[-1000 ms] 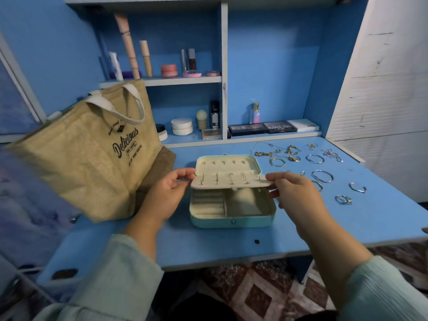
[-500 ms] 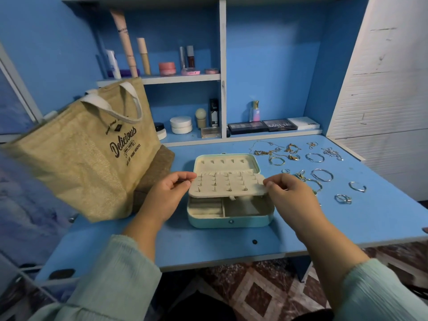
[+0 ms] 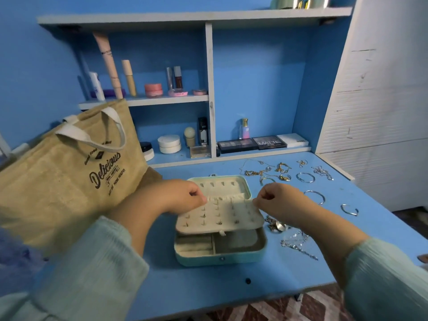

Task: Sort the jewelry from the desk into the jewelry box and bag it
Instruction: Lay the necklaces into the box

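A mint-green jewelry box [image 3: 220, 259] stands open on the blue desk [image 3: 208, 290]. Its cream earring panel [image 3: 220, 216], with several small earrings pinned in it, lies tilted over the lower compartments. My left hand [image 3: 183, 195] pinches the panel's far left corner and my right hand [image 3: 278, 202] pinches its far right corner. Loose jewelry lies to the right of the box: gold chains [image 3: 266, 172], silver bangles [image 3: 305, 177], a silver chain [image 3: 298, 245]. A tan jute bag [image 3: 58, 181] printed "Delicious" stands at the left.
Shelves behind the desk hold cosmetics: tubes and jars [image 3: 152, 89] above, makeup palettes [image 3: 254, 143] and a perfume bottle [image 3: 244, 128] below. A white louvred panel [image 3: 382, 112] bounds the right side. The desk's front edge is close to me.
My view moved closer. Both hands slid from the panel's side edges to its far corners, and the panel has come down over the box's lower compartments.
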`<state>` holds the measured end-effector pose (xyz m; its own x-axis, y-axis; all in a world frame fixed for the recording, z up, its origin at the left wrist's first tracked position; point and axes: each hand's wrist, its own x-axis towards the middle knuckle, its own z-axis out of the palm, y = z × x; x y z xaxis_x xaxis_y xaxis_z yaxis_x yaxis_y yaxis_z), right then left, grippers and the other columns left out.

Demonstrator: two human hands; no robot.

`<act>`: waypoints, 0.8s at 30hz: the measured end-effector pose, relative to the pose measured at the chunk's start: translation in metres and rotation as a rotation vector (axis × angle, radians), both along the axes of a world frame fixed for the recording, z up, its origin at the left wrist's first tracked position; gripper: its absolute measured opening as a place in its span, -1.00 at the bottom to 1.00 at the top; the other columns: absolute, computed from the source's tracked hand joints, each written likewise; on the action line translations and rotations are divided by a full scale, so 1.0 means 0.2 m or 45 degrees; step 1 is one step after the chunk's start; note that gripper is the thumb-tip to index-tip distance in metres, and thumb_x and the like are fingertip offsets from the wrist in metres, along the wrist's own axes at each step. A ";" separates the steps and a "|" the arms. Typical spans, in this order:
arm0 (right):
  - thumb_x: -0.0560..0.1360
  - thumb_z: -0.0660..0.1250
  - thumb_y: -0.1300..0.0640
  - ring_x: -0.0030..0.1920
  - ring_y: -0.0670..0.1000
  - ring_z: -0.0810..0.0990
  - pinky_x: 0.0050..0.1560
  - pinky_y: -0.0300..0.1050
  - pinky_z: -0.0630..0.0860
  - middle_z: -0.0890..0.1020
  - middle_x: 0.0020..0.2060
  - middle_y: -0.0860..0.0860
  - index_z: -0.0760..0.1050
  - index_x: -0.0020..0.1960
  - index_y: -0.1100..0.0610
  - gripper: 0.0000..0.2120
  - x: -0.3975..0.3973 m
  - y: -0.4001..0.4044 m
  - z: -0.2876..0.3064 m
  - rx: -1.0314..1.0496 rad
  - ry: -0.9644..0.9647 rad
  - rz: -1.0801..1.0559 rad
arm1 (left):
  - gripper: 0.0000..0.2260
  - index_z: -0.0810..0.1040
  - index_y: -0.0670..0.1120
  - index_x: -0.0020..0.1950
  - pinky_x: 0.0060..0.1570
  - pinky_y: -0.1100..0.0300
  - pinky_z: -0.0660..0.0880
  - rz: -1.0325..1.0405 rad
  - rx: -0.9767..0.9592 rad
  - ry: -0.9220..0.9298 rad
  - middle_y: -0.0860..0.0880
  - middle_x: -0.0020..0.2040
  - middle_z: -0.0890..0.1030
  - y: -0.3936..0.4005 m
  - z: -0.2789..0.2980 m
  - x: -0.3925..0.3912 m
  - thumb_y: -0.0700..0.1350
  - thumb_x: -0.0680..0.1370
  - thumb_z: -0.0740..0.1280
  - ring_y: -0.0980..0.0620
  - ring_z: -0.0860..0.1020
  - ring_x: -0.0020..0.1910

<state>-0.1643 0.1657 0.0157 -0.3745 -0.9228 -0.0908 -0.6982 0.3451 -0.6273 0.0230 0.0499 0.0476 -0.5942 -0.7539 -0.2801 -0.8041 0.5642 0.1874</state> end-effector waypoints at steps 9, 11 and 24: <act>0.54 0.24 0.06 -0.19 -0.01 0.45 -0.33 -0.27 0.33 0.49 -0.26 -0.06 0.39 -0.25 0.02 -0.81 -0.36 -0.31 0.08 0.173 0.362 0.079 | -0.64 0.46 0.02 0.27 0.21 0.14 0.38 -0.295 -0.047 -0.290 0.04 0.25 0.50 -0.25 0.09 -0.46 0.16 0.60 0.10 0.03 0.46 0.19; 0.55 0.21 0.08 -0.12 0.03 0.49 -0.28 -0.23 0.39 0.54 -0.13 -0.02 0.49 -0.10 0.08 -0.88 -0.44 -0.40 0.07 0.203 0.405 0.070 | -0.64 0.45 -0.02 0.31 0.21 0.14 0.33 -0.319 -0.089 -0.290 0.02 0.32 0.46 -0.31 0.06 -0.58 0.11 0.62 0.10 0.01 0.42 0.26; 0.49 0.20 0.17 -0.16 0.08 0.51 -0.33 -0.21 0.39 0.56 -0.17 0.10 0.54 -0.15 0.20 -0.82 -0.84 -0.84 -0.13 0.342 0.577 0.013 | -0.66 0.44 -0.11 -0.28 -0.30 0.18 0.36 -0.098 -0.344 -0.240 0.01 -0.32 0.38 -0.67 -0.26 -1.01 0.12 0.54 0.23 -0.03 0.44 -0.21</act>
